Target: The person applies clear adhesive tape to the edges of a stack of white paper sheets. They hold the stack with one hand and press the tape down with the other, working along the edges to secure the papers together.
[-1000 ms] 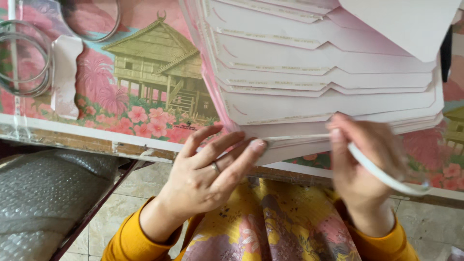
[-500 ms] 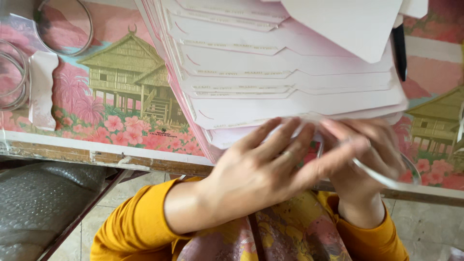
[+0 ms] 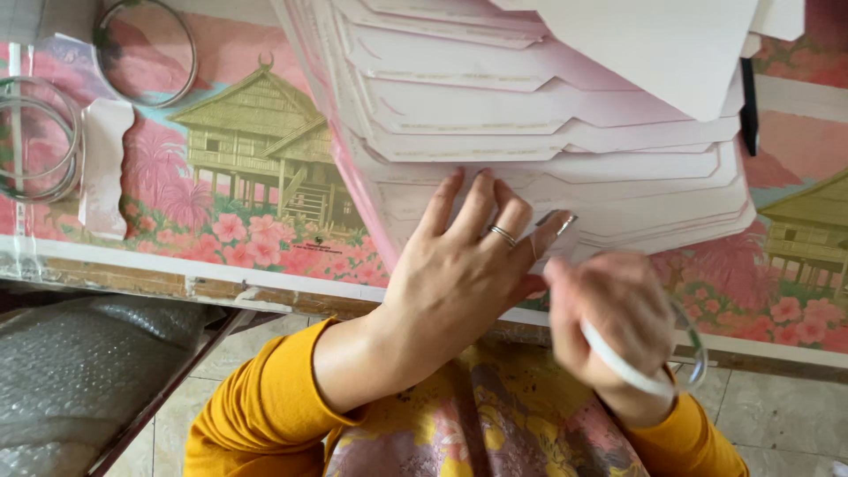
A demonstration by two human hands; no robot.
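A fanned stack of white and pale pink cut card sheets (image 3: 565, 132) lies on the table covered with a pink house-and-flower print (image 3: 247, 177). My left hand (image 3: 468, 265), with a ring on one finger, lies flat on the lower sheets, fingers spread. My right hand (image 3: 609, 318) is at the table's front edge, closed around a clear plastic ring with a white band (image 3: 636, 371). The right hand's fingers are blurred. My yellow sleeves and flowered clothing show below.
Clear rings (image 3: 40, 141) lie at the far left of the table, another ring (image 3: 146, 53) above them, and a white cut piece (image 3: 104, 168) beside them. A dark pen-like object (image 3: 749, 106) lies at the right. Bubble wrap (image 3: 79, 380) sits below the table at left.
My left hand has moved right, from the table's edge onto the lower sheets beside my right hand. The right hand kept hold of the ring and shifted slightly. The view shifted.
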